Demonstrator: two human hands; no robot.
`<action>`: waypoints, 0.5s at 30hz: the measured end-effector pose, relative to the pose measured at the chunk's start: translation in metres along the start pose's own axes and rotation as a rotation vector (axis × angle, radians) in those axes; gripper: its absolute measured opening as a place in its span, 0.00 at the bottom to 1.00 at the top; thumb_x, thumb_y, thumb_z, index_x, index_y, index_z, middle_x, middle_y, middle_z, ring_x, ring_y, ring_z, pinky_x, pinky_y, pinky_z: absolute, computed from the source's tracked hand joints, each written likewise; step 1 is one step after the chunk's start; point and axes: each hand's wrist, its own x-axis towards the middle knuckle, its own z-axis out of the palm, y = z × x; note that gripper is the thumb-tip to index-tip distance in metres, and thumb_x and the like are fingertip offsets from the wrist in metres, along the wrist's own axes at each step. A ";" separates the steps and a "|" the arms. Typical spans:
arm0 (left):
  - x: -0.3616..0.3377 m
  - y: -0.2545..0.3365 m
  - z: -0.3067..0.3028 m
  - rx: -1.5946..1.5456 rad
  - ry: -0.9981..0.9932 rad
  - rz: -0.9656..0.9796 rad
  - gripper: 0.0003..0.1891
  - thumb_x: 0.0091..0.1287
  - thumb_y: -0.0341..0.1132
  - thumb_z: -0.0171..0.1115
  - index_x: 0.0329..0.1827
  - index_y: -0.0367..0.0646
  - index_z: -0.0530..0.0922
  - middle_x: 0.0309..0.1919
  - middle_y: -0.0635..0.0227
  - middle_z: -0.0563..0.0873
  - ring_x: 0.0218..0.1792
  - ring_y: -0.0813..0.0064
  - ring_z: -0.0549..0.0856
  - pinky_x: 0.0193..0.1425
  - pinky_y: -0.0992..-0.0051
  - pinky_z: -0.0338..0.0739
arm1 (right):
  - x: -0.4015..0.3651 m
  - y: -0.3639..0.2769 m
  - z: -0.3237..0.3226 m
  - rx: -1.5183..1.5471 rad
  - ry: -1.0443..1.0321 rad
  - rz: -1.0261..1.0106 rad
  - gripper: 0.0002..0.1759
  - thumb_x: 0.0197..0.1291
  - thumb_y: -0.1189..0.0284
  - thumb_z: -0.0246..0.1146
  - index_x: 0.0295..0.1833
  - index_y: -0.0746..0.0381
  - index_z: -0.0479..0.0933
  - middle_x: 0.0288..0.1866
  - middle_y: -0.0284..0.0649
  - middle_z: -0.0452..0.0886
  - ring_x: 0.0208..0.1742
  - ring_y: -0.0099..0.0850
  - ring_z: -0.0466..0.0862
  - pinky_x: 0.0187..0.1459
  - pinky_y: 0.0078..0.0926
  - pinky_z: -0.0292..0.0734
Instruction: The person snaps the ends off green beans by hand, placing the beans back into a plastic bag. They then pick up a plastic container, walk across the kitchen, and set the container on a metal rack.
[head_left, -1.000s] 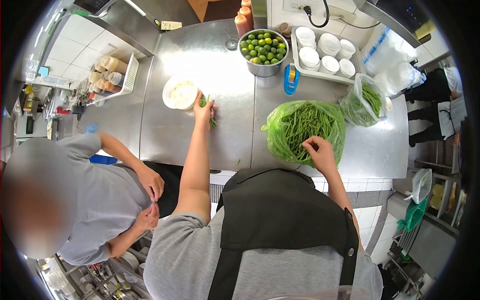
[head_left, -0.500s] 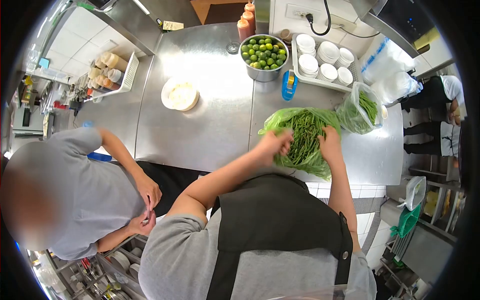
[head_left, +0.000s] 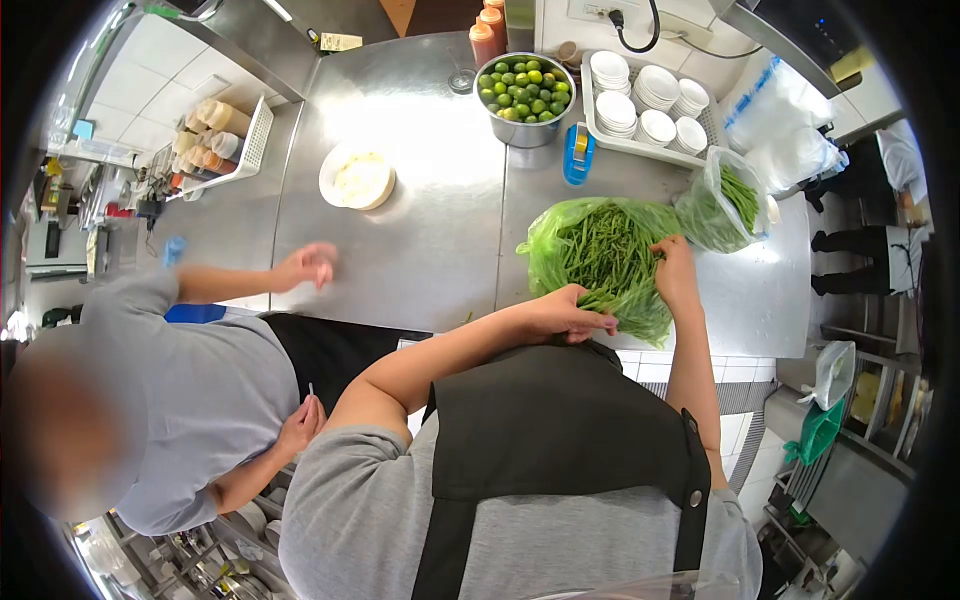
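Note:
A green plastic bag, its mouth spread wide, lies on the steel counter in front of me. It is full of green beans. My left hand is at the near side of the bag, thumb above and fingers below, closed around some bean ends. At the right rim my right hand has its fingers bent in a pinch on the bag's edge. A second, clearer bag with longer green beans stands just to the right.
Behind the bag are a blue tape dispenser, a metal pot of limes and a crate of stacked white dishes. A white bowl stands left. Beside me a co-worker's hand reaches over the counter.
My left hand has come down from over the beans to the bag's near edge. My right hand stays at the right rim. The co-worker's hands have parted, one moving over the counter.

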 end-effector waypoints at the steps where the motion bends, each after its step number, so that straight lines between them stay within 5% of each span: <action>1: 0.001 0.000 -0.001 -0.014 0.025 -0.009 0.11 0.68 0.35 0.71 0.41 0.36 0.81 0.22 0.75 0.77 0.18 0.86 0.70 0.23 0.80 0.64 | -0.001 -0.006 -0.007 -0.006 -0.007 0.026 0.13 0.54 0.86 0.56 0.42 0.70 0.83 0.48 0.56 0.79 0.53 0.54 0.78 0.56 0.42 0.74; 7: 0.007 0.011 -0.003 -0.169 0.055 -0.046 0.12 0.72 0.37 0.67 0.36 0.35 0.80 0.18 0.78 0.74 0.17 0.88 0.66 0.21 0.81 0.57 | -0.005 -0.005 -0.006 -0.077 0.062 0.045 0.07 0.57 0.83 0.60 0.40 0.69 0.83 0.44 0.55 0.80 0.47 0.53 0.81 0.50 0.45 0.76; 15: 0.010 0.047 -0.011 -0.092 0.281 0.177 0.13 0.75 0.40 0.64 0.36 0.38 0.81 0.18 0.83 0.67 0.18 0.89 0.63 0.22 0.81 0.54 | -0.004 -0.023 -0.018 0.084 0.146 -0.014 0.06 0.59 0.83 0.62 0.42 0.68 0.81 0.42 0.50 0.81 0.43 0.50 0.82 0.47 0.41 0.77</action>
